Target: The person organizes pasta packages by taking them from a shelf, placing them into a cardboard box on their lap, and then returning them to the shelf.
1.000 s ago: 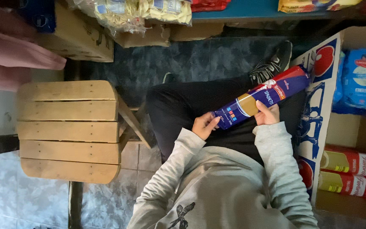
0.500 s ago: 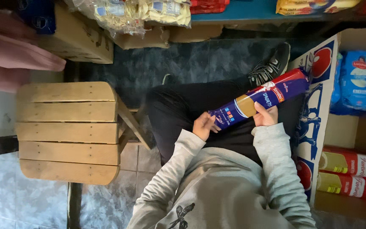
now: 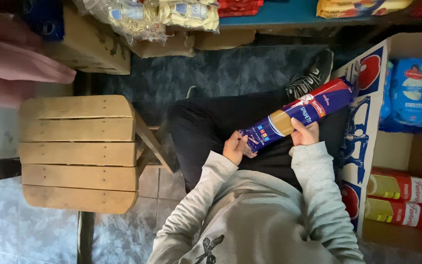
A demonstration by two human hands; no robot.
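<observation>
hands gripped long blue pasta packet (image 3: 296, 116): left hand (image 3: 234, 148) at its end, right hand (image 3: 305, 134) midway; supporting both ends appeared advisable.

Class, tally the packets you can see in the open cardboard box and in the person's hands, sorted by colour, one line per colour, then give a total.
Dark blue long packet, held by left hand and right hand: 1
Light blue packets in the cardboard box: 2
Red packets in the box: 2
Total: 5

Dim shop corner: dark mottled tile floor (image 3: 250, 68), slatted wooden stool (image 3: 76, 154), blue shelf edge (image 3: 269, 14) above.
</observation>
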